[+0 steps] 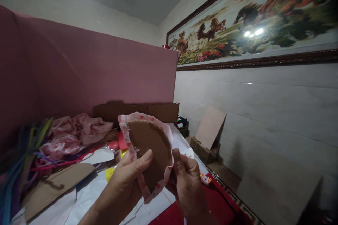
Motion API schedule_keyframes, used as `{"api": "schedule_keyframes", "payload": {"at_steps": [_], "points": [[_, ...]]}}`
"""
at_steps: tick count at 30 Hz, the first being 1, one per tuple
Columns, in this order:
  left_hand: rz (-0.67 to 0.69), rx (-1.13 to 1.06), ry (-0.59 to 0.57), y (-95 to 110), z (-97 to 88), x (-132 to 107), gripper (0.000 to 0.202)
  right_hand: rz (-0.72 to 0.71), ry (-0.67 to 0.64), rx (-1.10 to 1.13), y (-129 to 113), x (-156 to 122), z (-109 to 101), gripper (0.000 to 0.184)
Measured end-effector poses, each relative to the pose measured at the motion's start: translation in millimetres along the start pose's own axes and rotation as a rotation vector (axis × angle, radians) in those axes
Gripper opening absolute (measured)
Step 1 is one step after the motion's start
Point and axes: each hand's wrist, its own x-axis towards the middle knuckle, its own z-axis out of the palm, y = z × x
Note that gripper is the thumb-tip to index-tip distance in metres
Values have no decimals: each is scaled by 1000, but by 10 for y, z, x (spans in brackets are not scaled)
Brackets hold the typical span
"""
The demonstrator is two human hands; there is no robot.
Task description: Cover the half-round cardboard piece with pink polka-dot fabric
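A fan-shaped piece of brown cardboard (150, 144) is raised above the table, its edges wrapped in pink patterned fabric (141, 116) with red spots. My left hand (132, 170) grips it from the lower left, thumb pressed flat on the cardboard face. On the right side, my right hand (186, 179) pinches the fabric border between thumb and fingers. The fingers behind the piece are hidden. Some fabric along the left edge looks frayed.
Crumpled pink cloth (79, 130), coloured strips (23, 158) and a cut cardboard piece (60, 186) lie at left. A red mat (169, 214) is at the front. Behind stands a pink panel (100, 66); a board (210, 128) leans against the right wall.
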Motion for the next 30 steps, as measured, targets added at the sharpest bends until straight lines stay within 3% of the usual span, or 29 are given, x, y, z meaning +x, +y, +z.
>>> {"api": "schedule_keyframes", "payload": {"at_steps": [6,10,14,18,21,24,30], "points": [[13,9,63,3,72,-29,60,-418,88,-395,-35,1,-10,56],[39,-10,74,-36,70,-13,55,-570,87,-551,42,58,-64,51],[40,15,63,-70,54,14,40,-543,175,-622,128,83,-105,49],[28,18,13,-53,54,32,35,-478,106,-486,123,43,-96,57],[22,2,-9,-28,42,42,41,-248,57,-259,94,7,-63,66],[3,5,-19,-23,22,50,41,-77,48,-133,82,-3,-37,56],[33,-18,-15,-12,5,31,38,-231,54,-342,90,-13,-55,50]]}}
